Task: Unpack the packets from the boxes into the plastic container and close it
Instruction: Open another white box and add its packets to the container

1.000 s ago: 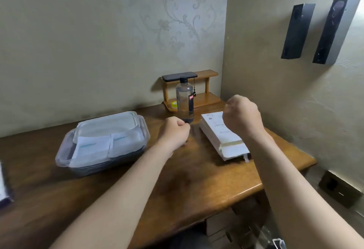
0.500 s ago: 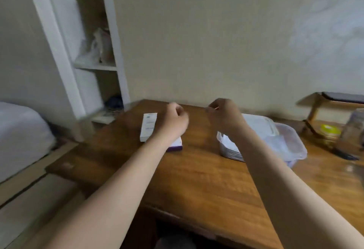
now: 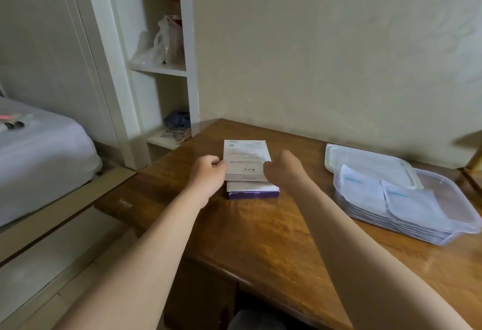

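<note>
Two flat white boxes lie stacked at the desk's far left. The top box (image 3: 246,159) has printed text on its face; the lower box (image 3: 252,190) has a purple front edge. My left hand (image 3: 207,173) grips the top box at its left side, and my right hand (image 3: 283,169) grips it at its right side. To the right stands the clear plastic container (image 3: 467,215) with several white packets (image 3: 386,194) stacked inside. Its lid (image 3: 365,159) leans behind it on the far rim.
The wooden desk (image 3: 260,238) meets the wall at the back. Left of it stands a white shelf unit (image 3: 159,69) with a plastic bag (image 3: 167,42) on it. A bed with grey sheets (image 3: 39,157) fills the far left.
My view has swung left from the right end of the desk. Both hands moved onto the stacked boxes at the left and now hold the top one.
</note>
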`<act>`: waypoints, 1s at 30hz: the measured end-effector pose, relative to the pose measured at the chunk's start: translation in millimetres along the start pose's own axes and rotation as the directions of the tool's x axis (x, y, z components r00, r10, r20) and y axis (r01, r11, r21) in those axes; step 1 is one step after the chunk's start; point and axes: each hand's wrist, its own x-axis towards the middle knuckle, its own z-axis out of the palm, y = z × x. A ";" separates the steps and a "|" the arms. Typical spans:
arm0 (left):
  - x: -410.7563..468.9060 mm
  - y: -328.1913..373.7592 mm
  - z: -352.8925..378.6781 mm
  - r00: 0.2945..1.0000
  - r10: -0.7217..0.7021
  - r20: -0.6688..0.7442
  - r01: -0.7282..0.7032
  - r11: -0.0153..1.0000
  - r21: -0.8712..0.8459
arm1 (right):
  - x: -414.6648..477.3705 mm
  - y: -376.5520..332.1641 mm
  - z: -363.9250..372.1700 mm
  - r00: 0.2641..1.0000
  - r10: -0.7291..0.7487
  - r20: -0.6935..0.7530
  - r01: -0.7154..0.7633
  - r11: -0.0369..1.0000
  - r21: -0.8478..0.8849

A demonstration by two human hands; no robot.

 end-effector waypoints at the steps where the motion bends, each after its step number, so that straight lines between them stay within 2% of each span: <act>1: 1.4 0.3 1.0 1.000 0.010 -0.009 -0.010 1.000 -0.003 | 1.7 0.6 0.3 1.000 0.019 0.003 -0.019 1.000 0.020; 4: 5.8 1.9 3.9 0.999 -0.002 -0.035 0.001 1.000 -0.022 | 5.4 4.4 3.2 0.999 0.053 -0.001 -0.053 0.996 0.074; 7: 6.2 10.1 6.1 0.998 -0.050 -0.023 0.047 0.988 -0.144 | 5.0 7.0 3.7 0.997 0.048 -0.060 -0.041 0.994 0.101; 11: 4.6 31.8 11.0 0.977 -0.111 0.181 0.180 0.883 -0.433 | 2.8 9.3 -8.8 0.974 0.035 -0.224 0.016 0.975 0.222; 13: 0.2 43.1 17.9 0.960 -0.114 0.256 0.232 0.836 -0.497 | 0.1 11.5 -22.6 0.961 0.033 -0.276 0.063 0.941 0.332; 15: -6.6 53.4 29.9 0.942 -0.074 0.327 0.247 0.812 -0.529 | -4.1 17.9 -41.0 0.946 0.009 -0.323 0.128 0.908 0.398; 18: -15.4 70.4 57.0 0.893 0.020 0.449 0.294 0.730 -0.617 | -13.3 35.1 -73.4 0.912 -0.034 -0.409 0.207 0.898 0.389; 20: -21.8 83.3 80.1 0.856 0.070 0.512 0.341 0.668 -0.662 | -17.9 52.6 -94.3 0.908 -0.061 -0.414 0.242 0.883 0.402; 24: -38.6 106.6 130.4 0.808 0.130 0.575 0.382 0.626 -0.679 | -19.6 104.4 -132.4 0.900 -0.149 -0.410 0.270 0.928 0.256; 27: -48.4 116.6 167.5 0.795 0.183 0.579 0.320 0.684 -0.655 | -20.3 139.7 -154.9 0.891 -0.187 -0.415 0.246 0.965 0.093; 30: -53.5 122.7 204.1 0.799 0.227 0.557 0.220 0.751 -0.622 | -17.8 162.7 -173.5 0.885 -0.255 -0.391 0.281 0.960 0.010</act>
